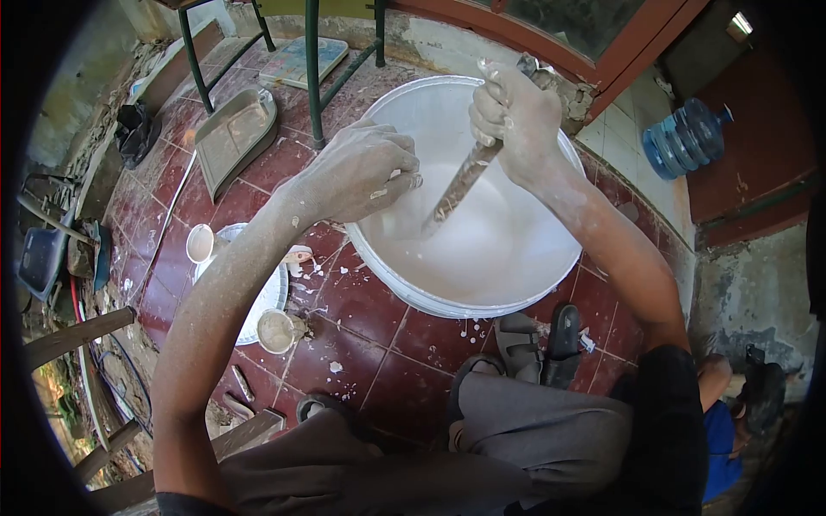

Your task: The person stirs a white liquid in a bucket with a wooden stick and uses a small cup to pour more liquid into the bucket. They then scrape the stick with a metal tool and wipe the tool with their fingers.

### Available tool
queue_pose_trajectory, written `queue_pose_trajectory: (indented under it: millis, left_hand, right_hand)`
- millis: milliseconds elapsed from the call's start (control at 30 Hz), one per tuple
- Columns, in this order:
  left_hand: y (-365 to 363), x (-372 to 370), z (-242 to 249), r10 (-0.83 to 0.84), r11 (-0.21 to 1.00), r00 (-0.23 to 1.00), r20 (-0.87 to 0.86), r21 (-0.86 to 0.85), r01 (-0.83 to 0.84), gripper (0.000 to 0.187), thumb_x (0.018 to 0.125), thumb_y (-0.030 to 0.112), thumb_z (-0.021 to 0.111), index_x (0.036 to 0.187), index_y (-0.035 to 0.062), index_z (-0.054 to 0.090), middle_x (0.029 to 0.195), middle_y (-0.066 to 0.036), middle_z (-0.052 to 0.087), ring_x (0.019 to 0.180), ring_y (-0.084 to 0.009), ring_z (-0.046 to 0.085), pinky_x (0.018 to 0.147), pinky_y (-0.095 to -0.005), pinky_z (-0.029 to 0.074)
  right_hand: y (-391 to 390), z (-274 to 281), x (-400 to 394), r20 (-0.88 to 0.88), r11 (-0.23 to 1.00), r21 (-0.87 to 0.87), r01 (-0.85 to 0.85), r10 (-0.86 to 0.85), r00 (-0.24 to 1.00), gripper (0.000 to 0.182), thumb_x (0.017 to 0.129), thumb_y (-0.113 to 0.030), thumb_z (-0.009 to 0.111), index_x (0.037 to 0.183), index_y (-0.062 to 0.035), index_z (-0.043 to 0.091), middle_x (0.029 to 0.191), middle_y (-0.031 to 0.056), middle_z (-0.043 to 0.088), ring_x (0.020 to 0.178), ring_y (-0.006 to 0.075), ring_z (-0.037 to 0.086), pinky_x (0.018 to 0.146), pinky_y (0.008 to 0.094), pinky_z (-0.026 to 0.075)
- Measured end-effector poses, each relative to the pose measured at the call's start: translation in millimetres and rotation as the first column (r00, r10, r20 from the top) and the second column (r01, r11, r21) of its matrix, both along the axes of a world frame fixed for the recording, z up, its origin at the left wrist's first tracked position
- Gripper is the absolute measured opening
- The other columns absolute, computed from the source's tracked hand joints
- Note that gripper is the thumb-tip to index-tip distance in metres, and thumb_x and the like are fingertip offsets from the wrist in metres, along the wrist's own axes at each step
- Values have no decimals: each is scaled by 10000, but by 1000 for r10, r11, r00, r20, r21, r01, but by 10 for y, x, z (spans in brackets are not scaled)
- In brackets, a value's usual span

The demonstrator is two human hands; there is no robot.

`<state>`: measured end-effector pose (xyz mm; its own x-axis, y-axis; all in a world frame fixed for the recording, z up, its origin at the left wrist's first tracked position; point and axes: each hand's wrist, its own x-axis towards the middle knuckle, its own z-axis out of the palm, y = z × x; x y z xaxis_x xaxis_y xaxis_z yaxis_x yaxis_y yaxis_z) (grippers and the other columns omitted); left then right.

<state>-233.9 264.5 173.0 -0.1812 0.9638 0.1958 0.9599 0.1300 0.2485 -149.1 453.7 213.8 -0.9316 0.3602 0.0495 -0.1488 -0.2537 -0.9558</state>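
Blue bucket: far left, at the edge of the tiled floor, well apart from the work.

Metal tray: lies flat on the tiles beside a green frame leg.

Small cup and second cup: stand at either end of a round lid, both smeared white and within reach of the left arm.

Left hand: closed over the near-left rim of the big white bucket, fingers curled on the edge; the grip appears to brace the bucket against turning.

Big white bucket: centre, on the tiles between the knees, part filled with white liquid. White drips spot the floor around it.

Stick: coated white, slanted down into the liquid, lower end under the surface, top end above the fist.

Right hand: clamped in a fist round the upper part of the stick, over the bucket's far side; the high hold seems to give leverage for stirring. The two hands are apart.

Sandals: on the feet, just beside the bucket's near rim.

Blue water bottle: on its side on pale tiles, upper right, well apart.
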Motion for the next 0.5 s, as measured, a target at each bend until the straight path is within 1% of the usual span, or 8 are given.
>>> queue_pose_trajectory:
  millis: [67, 133, 200, 267, 333, 400, 433, 500]
  left_hand:
    - [1, 6, 0, 12, 1000, 1000, 14, -9, -12, 203, 880, 200, 587, 847, 12, 655, 913, -132, 609, 948, -332, 568, 863, -453, 424]
    - [2, 4, -1, 2, 1000, 999, 37, 0, -2, 201, 881, 195, 579, 841, 10, 649, 906, -132, 608, 939, -334, 571, 860, -454, 425]
    - [-3, -8, -38, 0, 999, 999, 32, 35, -1, 199, 880, 193, 580, 839, 10, 649, 904, -132, 608, 939, -332, 572, 857, -454, 426]
    - [-5, -7, -45, -11, 998, 1000, 27, 63, 10, 198, 879, 191, 581, 836, 10, 649, 901, -131, 609, 939, -330, 573, 854, -454, 427]
    - [-4, -2, -27, -3, 999, 1000, 28, 50, 2, 204, 879, 199, 588, 836, 10, 653, 907, -129, 615, 940, -327, 575, 856, -451, 428]
    - [-5, 6, 1, -4, 999, 999, 38, 45, 3, 209, 880, 204, 591, 836, 10, 656, 912, -130, 618, 943, -328, 575, 858, -450, 427]
    - [-1, 6, -1, -5, 999, 999, 44, 39, 3, 214, 880, 209, 593, 836, 11, 658, 917, -131, 620, 946, -329, 574, 859, -449, 426]
    - [-9, -5, -31, -14, 999, 999, 48, 50, 11, 217, 882, 213, 594, 836, 10, 658, 922, -132, 623, 948, -330, 573, 859, -449, 426]
  right_hand:
    - [82, 129, 89, 55, 996, 25, -89, 88, 995, 442, 931, -198, 544, 583, -196, 272, 476, -61, 278, 395, 71, 283, 400, 262, 258]
    - [227, 240, 86, 180, 967, 161, -199, 169, 969, 451, 925, -205, 562, 581, -198, 271, 477, -66, 283, 394, 63, 286, 383, 255, 236]
    - [319, 291, 15, 145, 958, 251, -137, 103, 984, 417, 916, -212, 587, 592, -186, 325, 493, -73, 295, 402, 52, 278, 377, 248, 217]
    - [395, 281, -99, -139, 901, 397, 174, -129, 982, 360, 905, -207, 602, 616, -171, 390, 513, -75, 311, 412, 46, 278, 387, 239, 211]
    - [425, 209, -163, -241, 886, 399, 235, -146, 959, 318, 906, -198, 595, 636, -158, 431, 527, -78, 320, 421, 42, 279, 401, 241, 211]
    - [376, 133, -188, -420, 925, 213, 313, -203, 885, 354, 912, -202, 584, 614, -162, 398, 512, -70, 311, 420, 56, 277, 410, 257, 225]
    - [363, 108, -213, -416, 923, 217, 317, -206, 885, 354, 912, -202, 584, 614, -162, 398, 512, -70, 311, 420, 56, 277, 410, 257, 225]
    - [343, 81, -273, -374, 974, 45, 222, -190, 908, 405, 919, -217, 583, 590, -170, 352, 491, -60, 289, 415, 72, 272, 417, 272, 242]
